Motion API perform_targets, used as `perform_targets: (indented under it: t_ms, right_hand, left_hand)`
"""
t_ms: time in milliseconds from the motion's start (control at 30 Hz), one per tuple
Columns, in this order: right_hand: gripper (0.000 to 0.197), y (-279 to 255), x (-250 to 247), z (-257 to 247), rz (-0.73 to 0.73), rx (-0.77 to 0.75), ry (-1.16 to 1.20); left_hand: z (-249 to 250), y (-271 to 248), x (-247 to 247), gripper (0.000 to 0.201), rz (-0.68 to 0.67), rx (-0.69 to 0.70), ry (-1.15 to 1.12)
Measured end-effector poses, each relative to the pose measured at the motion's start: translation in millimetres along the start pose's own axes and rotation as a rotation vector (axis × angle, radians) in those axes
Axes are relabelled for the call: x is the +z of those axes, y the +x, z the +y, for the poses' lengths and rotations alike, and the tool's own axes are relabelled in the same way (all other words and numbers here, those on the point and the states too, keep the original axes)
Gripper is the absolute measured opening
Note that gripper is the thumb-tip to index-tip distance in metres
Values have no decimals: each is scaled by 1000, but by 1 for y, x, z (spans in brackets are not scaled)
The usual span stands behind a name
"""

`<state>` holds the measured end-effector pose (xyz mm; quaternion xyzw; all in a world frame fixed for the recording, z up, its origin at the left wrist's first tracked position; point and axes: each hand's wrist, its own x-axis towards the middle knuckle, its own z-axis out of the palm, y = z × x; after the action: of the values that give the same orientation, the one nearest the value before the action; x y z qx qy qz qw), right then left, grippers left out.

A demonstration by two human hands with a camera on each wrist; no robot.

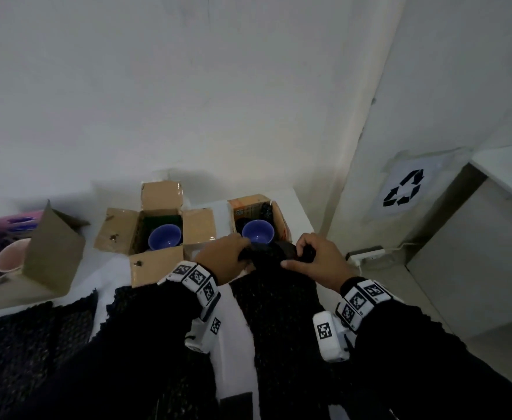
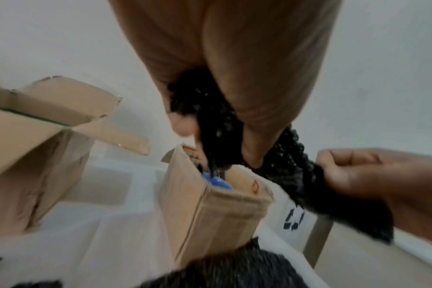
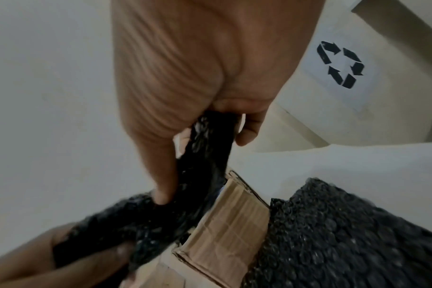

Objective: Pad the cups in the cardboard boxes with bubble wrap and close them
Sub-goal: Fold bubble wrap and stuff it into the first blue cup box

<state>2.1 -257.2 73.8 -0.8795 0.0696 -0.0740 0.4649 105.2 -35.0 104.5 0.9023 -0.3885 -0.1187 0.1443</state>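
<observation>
Both hands hold one bunched piece of black bubble wrap [image 1: 274, 256] just in front of the right cardboard box [image 1: 281, 218], which holds a blue cup [image 1: 257, 232]. My left hand [image 1: 222, 257] grips the wrap's left end; in the left wrist view the bubble wrap [image 2: 210, 124] runs between thumb and fingers above that box [image 2: 210, 210]. My right hand [image 1: 312, 262] pinches the right end, seen as bubble wrap [image 3: 210, 144] in the right wrist view. A second open box [image 1: 157, 265] to the left holds another blue cup [image 1: 164, 237].
A third box [image 1: 53, 259] at the left holds a pink cup [image 1: 9, 256]. Sheets of black bubble wrap [image 1: 21, 344] lie on the white table [image 1: 109, 274] near me. A recycling sign [image 1: 403, 187] hangs on the wall right of the table's edge.
</observation>
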Motion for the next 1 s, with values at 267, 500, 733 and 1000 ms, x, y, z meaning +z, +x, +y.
perform_targets:
  t_ms: [267, 500, 733, 1000]
  right_hand:
    - [32, 36, -4, 4, -99, -13, -219]
    - [35, 49, 5, 20, 139, -111, -242]
    - [43, 53, 26, 24, 115, -244, -456]
    - [30, 56, 41, 9, 12, -283, -632]
  left_hand:
    - [-14, 43, -36, 29, 49, -101, -392]
    - [-8, 96, -31, 11, 361, -93, -384]
    - [-18, 137, 6, 22, 344, -55, -239]
    - [-46, 146, 35, 34, 38, 91, 353]
